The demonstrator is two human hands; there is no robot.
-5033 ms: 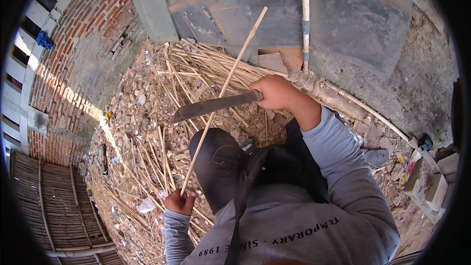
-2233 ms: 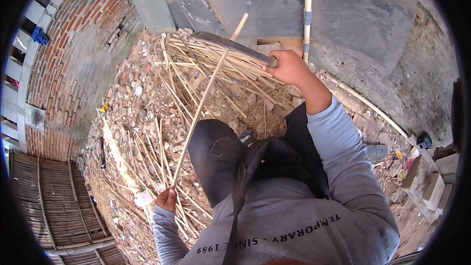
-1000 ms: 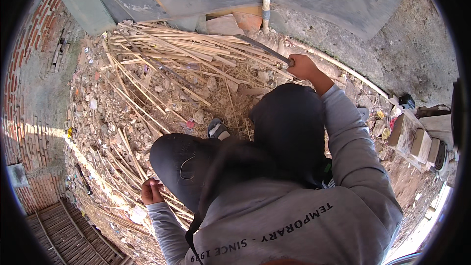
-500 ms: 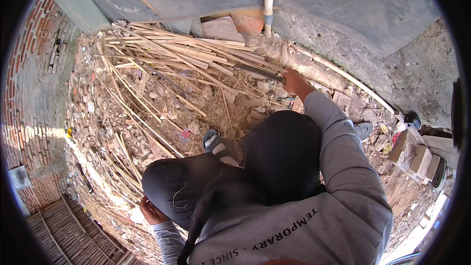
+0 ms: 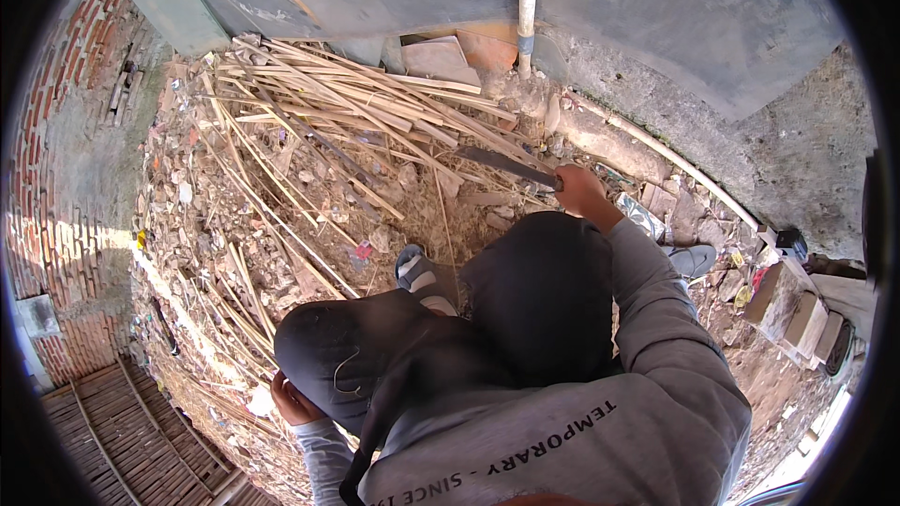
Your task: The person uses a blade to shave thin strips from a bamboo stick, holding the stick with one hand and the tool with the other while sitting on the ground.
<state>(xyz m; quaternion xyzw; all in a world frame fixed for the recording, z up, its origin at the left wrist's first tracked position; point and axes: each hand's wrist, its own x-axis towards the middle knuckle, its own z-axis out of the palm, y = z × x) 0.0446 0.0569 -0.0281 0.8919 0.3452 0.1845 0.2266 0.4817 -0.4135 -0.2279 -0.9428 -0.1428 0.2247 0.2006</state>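
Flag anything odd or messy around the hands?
The ground is strewn with rubble and split bamboo strips lying crisscross in a loose heap. The right hand grips a long knife low over the strips; the left hand sits by the knee.

Single view from a fisheye camera worn on the person's head, looking steeply down over the knees [image 5: 544, 300] and grey sleeves to the ground. The view is upright, its left matching the person's left. The body fills the lower half at close range; the pile of cane strips [image 5: 356, 122] lies farther ahead. A brick wall [image 5: 56, 178] curves along the left rim, a concrete wall [image 5: 675, 19] across the top. No second view overlaps.
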